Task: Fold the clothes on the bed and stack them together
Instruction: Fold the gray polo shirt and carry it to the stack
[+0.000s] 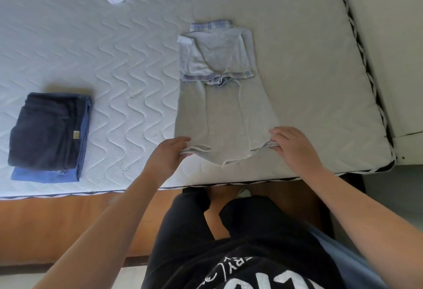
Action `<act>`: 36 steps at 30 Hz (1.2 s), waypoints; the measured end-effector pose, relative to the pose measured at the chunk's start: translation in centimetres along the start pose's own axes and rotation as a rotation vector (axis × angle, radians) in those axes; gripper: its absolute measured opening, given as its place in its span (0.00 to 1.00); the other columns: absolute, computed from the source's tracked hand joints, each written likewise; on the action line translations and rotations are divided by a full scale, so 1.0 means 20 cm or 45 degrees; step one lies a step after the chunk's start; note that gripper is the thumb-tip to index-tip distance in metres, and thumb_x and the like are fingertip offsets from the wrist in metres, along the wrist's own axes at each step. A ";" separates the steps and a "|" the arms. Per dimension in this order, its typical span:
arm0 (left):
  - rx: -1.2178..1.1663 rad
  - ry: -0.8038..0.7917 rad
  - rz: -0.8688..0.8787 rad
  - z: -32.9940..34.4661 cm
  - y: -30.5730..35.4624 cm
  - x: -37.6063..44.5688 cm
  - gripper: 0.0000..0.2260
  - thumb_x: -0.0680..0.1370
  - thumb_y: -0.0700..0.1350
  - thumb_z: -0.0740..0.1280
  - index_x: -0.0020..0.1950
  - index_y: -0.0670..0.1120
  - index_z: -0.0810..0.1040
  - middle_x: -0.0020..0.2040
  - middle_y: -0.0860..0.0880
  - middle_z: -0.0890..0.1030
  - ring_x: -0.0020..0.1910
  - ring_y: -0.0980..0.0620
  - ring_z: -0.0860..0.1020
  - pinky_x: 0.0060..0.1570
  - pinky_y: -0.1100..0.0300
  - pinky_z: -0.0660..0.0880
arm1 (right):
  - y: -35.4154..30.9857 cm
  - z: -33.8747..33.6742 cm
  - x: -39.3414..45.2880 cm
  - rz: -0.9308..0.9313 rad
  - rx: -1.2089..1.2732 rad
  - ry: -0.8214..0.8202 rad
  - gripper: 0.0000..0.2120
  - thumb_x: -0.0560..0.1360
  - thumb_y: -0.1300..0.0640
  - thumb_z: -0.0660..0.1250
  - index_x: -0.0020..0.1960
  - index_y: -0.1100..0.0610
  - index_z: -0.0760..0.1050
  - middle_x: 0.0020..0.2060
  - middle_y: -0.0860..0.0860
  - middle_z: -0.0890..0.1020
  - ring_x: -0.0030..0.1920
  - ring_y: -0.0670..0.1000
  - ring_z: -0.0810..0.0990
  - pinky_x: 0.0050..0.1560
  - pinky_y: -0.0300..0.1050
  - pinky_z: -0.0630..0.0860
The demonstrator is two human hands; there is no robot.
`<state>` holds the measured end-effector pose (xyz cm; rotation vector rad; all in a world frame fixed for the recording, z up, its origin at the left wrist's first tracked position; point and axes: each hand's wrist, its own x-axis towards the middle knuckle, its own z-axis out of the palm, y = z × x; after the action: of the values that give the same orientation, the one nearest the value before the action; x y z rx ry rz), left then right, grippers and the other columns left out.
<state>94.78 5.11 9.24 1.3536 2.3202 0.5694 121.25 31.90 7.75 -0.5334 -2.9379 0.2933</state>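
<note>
Both hands, the left hand [170, 152] and right hand [290, 145], pinch the grey shirt's [219, 114] hem corners near the bed's [320, 82] front edge, so uneven lifting could undo its tucked sleeves.

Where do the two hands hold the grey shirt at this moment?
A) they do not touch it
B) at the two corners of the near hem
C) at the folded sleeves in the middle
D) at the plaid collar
B: the left hand and the right hand each pinch a corner of the grey shirt at its near hem.
</note>
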 end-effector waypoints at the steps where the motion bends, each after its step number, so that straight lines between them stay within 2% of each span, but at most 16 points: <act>1: 0.006 -0.082 -0.030 -0.05 0.02 -0.01 0.19 0.77 0.56 0.62 0.54 0.44 0.83 0.51 0.47 0.85 0.49 0.43 0.82 0.51 0.61 0.73 | 0.00 -0.05 0.01 -0.031 -0.006 0.043 0.08 0.70 0.60 0.75 0.48 0.61 0.82 0.49 0.55 0.84 0.48 0.58 0.83 0.53 0.49 0.75; 3: 0.070 -0.173 -0.057 -0.15 0.05 -0.03 0.27 0.77 0.67 0.53 0.55 0.49 0.80 0.40 0.49 0.83 0.41 0.45 0.80 0.43 0.57 0.76 | 0.00 -0.15 0.00 -0.056 -0.027 0.145 0.10 0.74 0.55 0.66 0.48 0.60 0.83 0.44 0.54 0.85 0.43 0.57 0.84 0.46 0.46 0.78; 5: 0.093 -0.110 0.012 -0.23 0.07 -0.07 0.32 0.76 0.72 0.47 0.57 0.54 0.80 0.36 0.52 0.82 0.34 0.50 0.78 0.38 0.54 0.76 | -0.02 -0.26 -0.01 -0.096 -0.038 0.224 0.15 0.76 0.52 0.61 0.48 0.59 0.83 0.42 0.52 0.86 0.40 0.55 0.84 0.42 0.44 0.78; 7: 0.050 -0.107 0.076 -0.30 0.10 -0.11 0.26 0.78 0.70 0.48 0.62 0.61 0.78 0.45 0.60 0.84 0.37 0.56 0.80 0.42 0.56 0.78 | -0.05 -0.35 -0.04 -0.147 -0.022 0.281 0.18 0.79 0.48 0.59 0.48 0.58 0.84 0.41 0.51 0.86 0.38 0.54 0.84 0.40 0.43 0.78; 9: 0.002 -0.163 0.119 -0.35 0.12 -0.16 0.23 0.79 0.68 0.50 0.65 0.63 0.76 0.53 0.66 0.82 0.49 0.61 0.82 0.49 0.57 0.78 | -0.08 -0.42 -0.08 -0.198 -0.001 0.322 0.24 0.83 0.45 0.54 0.48 0.57 0.84 0.41 0.50 0.86 0.39 0.52 0.85 0.40 0.42 0.78; 11: -0.020 -0.220 0.125 -0.39 0.16 -0.22 0.25 0.78 0.70 0.48 0.64 0.63 0.76 0.53 0.65 0.83 0.51 0.60 0.82 0.51 0.55 0.77 | -0.12 -0.48 -0.13 -0.241 0.013 0.333 0.26 0.83 0.44 0.52 0.48 0.57 0.85 0.42 0.50 0.86 0.39 0.52 0.85 0.42 0.43 0.77; 15: -0.063 -0.220 0.136 -0.46 0.25 -0.36 0.27 0.75 0.74 0.45 0.60 0.65 0.75 0.44 0.60 0.84 0.42 0.58 0.82 0.44 0.56 0.77 | -0.19 -0.58 -0.25 -0.299 0.081 0.272 0.26 0.83 0.43 0.53 0.47 0.57 0.85 0.39 0.48 0.86 0.36 0.50 0.84 0.40 0.41 0.76; 17: -0.144 -0.218 0.109 -0.47 0.27 -0.43 0.26 0.73 0.77 0.46 0.59 0.67 0.73 0.43 0.60 0.84 0.40 0.58 0.82 0.44 0.59 0.76 | -0.21 -0.61 -0.30 -0.289 0.129 0.238 0.25 0.82 0.42 0.55 0.46 0.56 0.85 0.39 0.46 0.86 0.36 0.48 0.84 0.41 0.38 0.72; 20: -0.225 -0.216 0.046 -0.46 0.26 -0.46 0.25 0.72 0.77 0.48 0.58 0.68 0.72 0.42 0.60 0.84 0.39 0.58 0.81 0.44 0.60 0.75 | -0.22 -0.59 -0.32 -0.248 0.186 0.209 0.25 0.81 0.41 0.56 0.47 0.55 0.85 0.41 0.46 0.86 0.37 0.47 0.84 0.42 0.38 0.72; 24: -0.278 -0.219 -0.022 -0.41 0.20 -0.36 0.24 0.74 0.73 0.54 0.55 0.63 0.81 0.44 0.65 0.83 0.41 0.62 0.81 0.44 0.64 0.75 | -0.19 -0.53 -0.23 -0.176 0.270 0.108 0.27 0.82 0.40 0.52 0.52 0.55 0.84 0.42 0.46 0.86 0.40 0.47 0.84 0.44 0.36 0.71; 28: -0.372 -0.250 -0.127 -0.37 0.11 -0.15 0.09 0.79 0.57 0.66 0.56 0.60 0.83 0.51 0.66 0.82 0.50 0.65 0.80 0.50 0.68 0.74 | -0.15 -0.49 -0.03 -0.094 0.407 -0.037 0.26 0.81 0.37 0.52 0.51 0.52 0.84 0.43 0.43 0.85 0.42 0.42 0.81 0.44 0.32 0.72; 31: -0.331 -0.404 -0.141 -0.39 0.03 0.00 0.10 0.80 0.56 0.64 0.58 0.60 0.82 0.51 0.65 0.82 0.51 0.66 0.79 0.52 0.67 0.74 | -0.09 -0.45 0.11 -0.012 0.527 -0.181 0.29 0.78 0.33 0.52 0.51 0.52 0.83 0.46 0.41 0.84 0.47 0.39 0.78 0.48 0.30 0.71; 34: -0.343 -0.515 -0.146 -0.44 -0.01 0.13 0.10 0.82 0.51 0.63 0.56 0.66 0.78 0.53 0.68 0.81 0.54 0.72 0.76 0.53 0.74 0.70 | -0.06 -0.45 0.23 0.118 0.597 -0.311 0.32 0.76 0.29 0.50 0.54 0.50 0.84 0.44 0.40 0.83 0.45 0.39 0.79 0.48 0.32 0.72; 36: -0.340 -0.553 -0.131 -0.47 -0.03 0.20 0.13 0.83 0.49 0.61 0.54 0.70 0.75 0.54 0.71 0.78 0.55 0.74 0.74 0.54 0.76 0.68 | -0.06 -0.48 0.31 0.175 0.626 -0.379 0.23 0.78 0.35 0.55 0.56 0.46 0.83 0.42 0.39 0.82 0.45 0.40 0.79 0.47 0.34 0.73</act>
<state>87.59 7.04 16.37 1.0980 1.8767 0.4770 116.71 34.63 18.00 -0.6585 -2.9299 1.1626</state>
